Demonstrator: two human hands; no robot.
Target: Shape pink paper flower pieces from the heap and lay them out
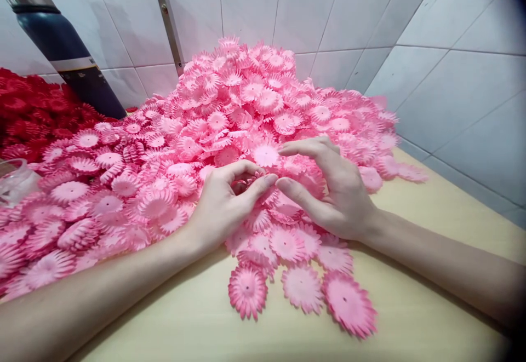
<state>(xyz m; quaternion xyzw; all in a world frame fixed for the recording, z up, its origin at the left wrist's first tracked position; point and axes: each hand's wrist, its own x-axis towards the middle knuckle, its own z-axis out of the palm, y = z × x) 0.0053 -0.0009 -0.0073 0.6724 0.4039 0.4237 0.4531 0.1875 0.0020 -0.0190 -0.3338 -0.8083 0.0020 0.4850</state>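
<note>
Pink fringed fabric flowers, each a flat disc with a small centre hole, form a large pile (246,93) in front of both hands. My left hand (230,197) is closed, thumb against curled fingers, with a bit of pink fringe showing between them; most of what it holds is hidden. Close on its right, my right hand (329,187) has its thumb and forefinger spread apart, with nothing seen between them. Under and below the hands lie more loose flowers, among them a darker-edged one (349,303) nearest the front.
A dark blue bottle (68,50) leans in view at the back left, beside a red flower pile (36,110). At the left edge is a clear plastic cup (16,184). White tiled walls (246,11) rise behind the pale table (447,203).
</note>
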